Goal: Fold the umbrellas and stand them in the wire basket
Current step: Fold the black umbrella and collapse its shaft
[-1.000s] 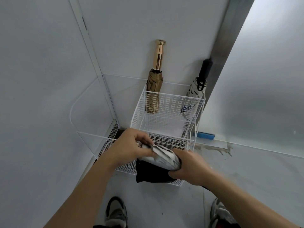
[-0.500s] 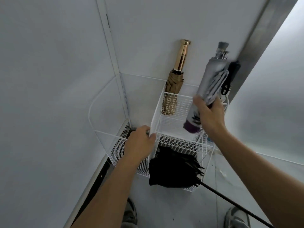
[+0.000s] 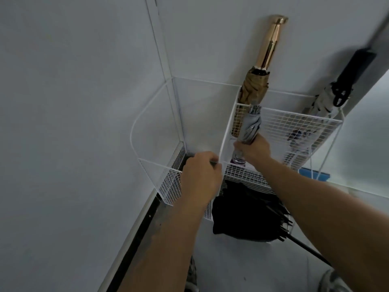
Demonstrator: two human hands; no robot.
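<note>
Inside the wire basket (image 3: 280, 125), right hand (image 3: 253, 149) fingers wrap the grey umbrella (image 3: 250, 128); left hand (image 3: 200, 178) clenches its rim.

Plain pale grey walls (image 3: 73, 102) meet in a corner at upper centre; a light floor (image 3: 242, 266) fills the bottom of the frame.

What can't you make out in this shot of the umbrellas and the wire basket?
Head view, the only one:
- Lower end of the folded grey umbrella: hidden behind the right hand.
- What the left hand grips on the white wire basket: covered by its fingers.
- Black-handled patterned umbrella: blurred.
- Black umbrella's shaft end: behind the right forearm.
</note>
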